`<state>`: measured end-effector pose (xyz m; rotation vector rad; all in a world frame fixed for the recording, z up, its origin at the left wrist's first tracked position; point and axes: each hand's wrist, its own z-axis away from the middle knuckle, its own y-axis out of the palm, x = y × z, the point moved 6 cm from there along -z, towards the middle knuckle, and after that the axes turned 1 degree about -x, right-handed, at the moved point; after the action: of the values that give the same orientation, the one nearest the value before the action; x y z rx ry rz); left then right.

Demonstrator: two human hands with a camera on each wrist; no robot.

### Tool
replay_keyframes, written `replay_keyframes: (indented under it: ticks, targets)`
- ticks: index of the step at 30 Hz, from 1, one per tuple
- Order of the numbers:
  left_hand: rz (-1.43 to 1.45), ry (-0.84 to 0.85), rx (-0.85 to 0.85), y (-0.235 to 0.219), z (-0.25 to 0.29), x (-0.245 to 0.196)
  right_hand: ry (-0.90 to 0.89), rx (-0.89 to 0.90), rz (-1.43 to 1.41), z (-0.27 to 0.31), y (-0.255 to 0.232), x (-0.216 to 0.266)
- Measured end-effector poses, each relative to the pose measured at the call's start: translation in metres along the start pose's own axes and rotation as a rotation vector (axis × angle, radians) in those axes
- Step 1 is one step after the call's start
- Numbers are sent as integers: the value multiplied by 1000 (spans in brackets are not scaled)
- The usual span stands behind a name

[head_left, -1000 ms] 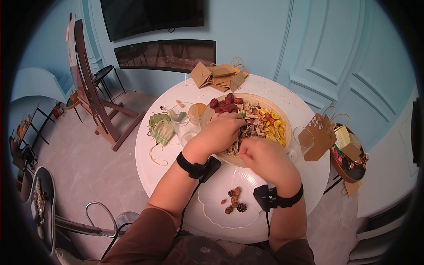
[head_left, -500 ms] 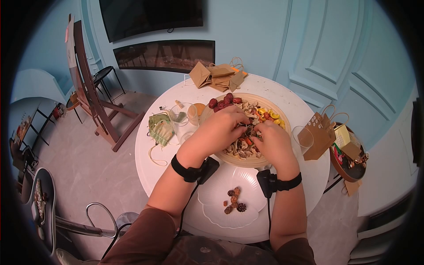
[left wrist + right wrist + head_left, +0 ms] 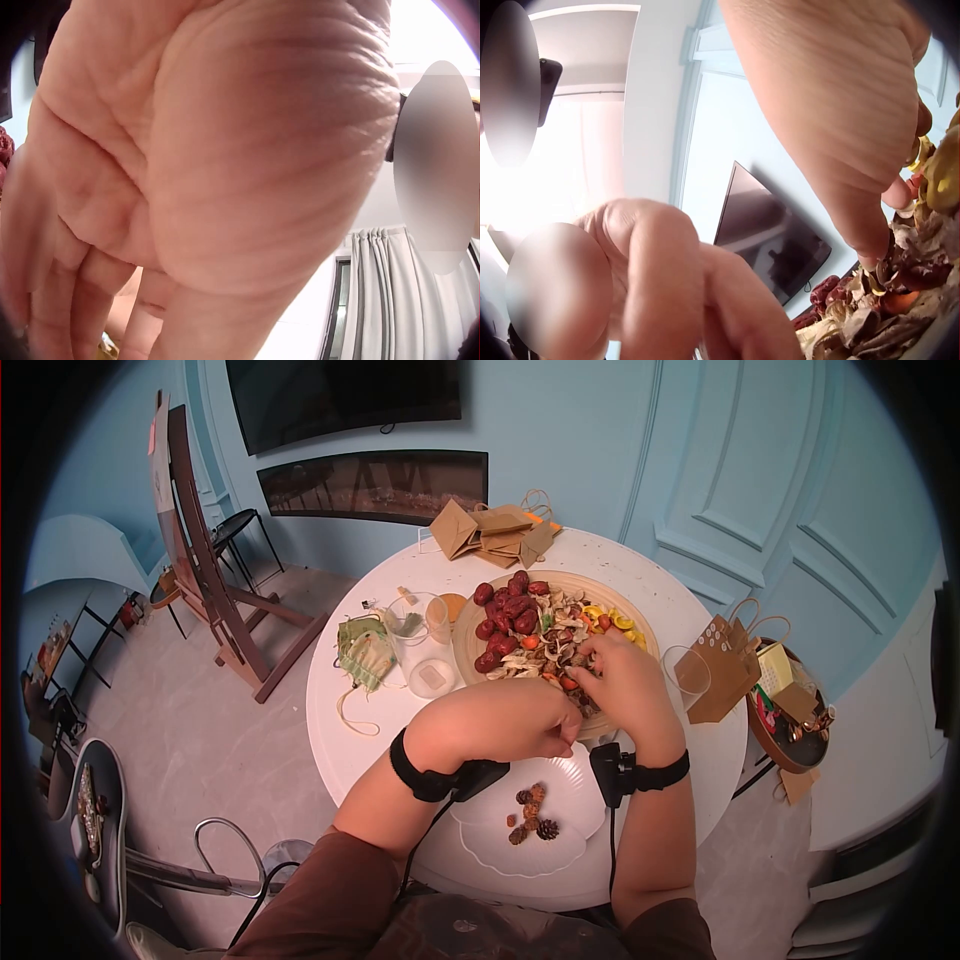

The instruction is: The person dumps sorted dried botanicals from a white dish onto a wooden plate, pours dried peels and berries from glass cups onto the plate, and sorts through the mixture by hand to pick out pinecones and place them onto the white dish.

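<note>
A round woven tray holds dried red dates, pale dried slices and yellow curled pieces. My left hand bends down over the tray's near rim, fingers pointing toward a scalloped clear plate. Its palm fills the left wrist view; I cannot tell whether its hidden fingertips pinch anything. My right hand reaches into the right part of the tray. Thumb and fingertips stand apart among the dried slices. Small pine cones and brown bits lie on the plate.
Clear cups and a green drawstring pouch stand left of the tray. Another clear cup is at the right, by a kraft paper bag. Folded paper bags lie at the table's back edge.
Both hands met over the tray's middle half a second ago. My left hand has since drawn back toward me, uncovering the dates, while the right stays at the pile.
</note>
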<state>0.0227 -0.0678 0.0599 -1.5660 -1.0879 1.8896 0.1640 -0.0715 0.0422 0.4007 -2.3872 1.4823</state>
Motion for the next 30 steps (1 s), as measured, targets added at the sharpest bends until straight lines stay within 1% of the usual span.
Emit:
replay_keyframes:
  ticks: [1, 2, 4, 5, 7, 8, 10, 12, 13, 15, 16, 18, 19, 21, 22, 24, 25, 26, 28, 30]
  targets:
    - [-4, -35, 35, 2, -1, 2, 0, 0, 0, 1, -5, 2]
    - [-4, -35, 35, 0, -1, 3, 10, -7, -33, 1, -12, 4]
    - [-14, -63, -31, -7, -1, 5, 20, -15, -66, 2, -21, 5]
    - [-14, -63, -31, -6, -1, 9, 46, -15, -60, 3, -25, 2]
    - [-72, 28, -312, -17, -4, 18, 71, -16, -53, 4, -31, -2]
    - [-72, 28, -312, -16, -6, 22, 89, -14, -66, 5, -34, -5]
    - [-240, 41, -500, -25, -8, 26, 106, -12, -79, 8, -41, -4]
    - [-276, 7, -519, -24, -13, 34, 157, 49, -101, 11, -47, 0]
    - [-311, -26, -536, -24, -14, 39, 157, 49, -101, 12, -49, 2]
    - [-325, -40, -552, -23, -16, 46, 130, 147, -152, 17, -46, 8]
    - [-339, -54, -567, -23, -17, 49, 131, 147, -152, 18, -49, 11]
    - [-352, -75, -554, -20, -20, 53, 65, 264, -148, 22, -44, 25]
    - [-365, -96, -542, -19, -21, 55, 65, 264, -148, 23, -44, 30]
    - [-377, -101, -533, -19, -22, 57, -18, 365, -141, 27, -35, 43]
    - [-389, -106, -525, -18, -23, 58, -18, 365, -141, 29, -31, 44]
    - [-408, -111, -524, -17, -23, 60, -207, 385, -68, 35, -19, 57]
    - [-427, -117, -522, -17, -23, 61, -208, 454, -35, 37, -13, 61]
    - [-428, -117, -522, -17, -23, 60, -208, 454, -35, 38, -8, 64]
    - [-428, -152, -496, -16, -24, 61, -284, 534, 8, 43, 8, 72]
    - [-420, -149, -493, -15, -24, 61, -303, 543, 23, 45, 17, 81]
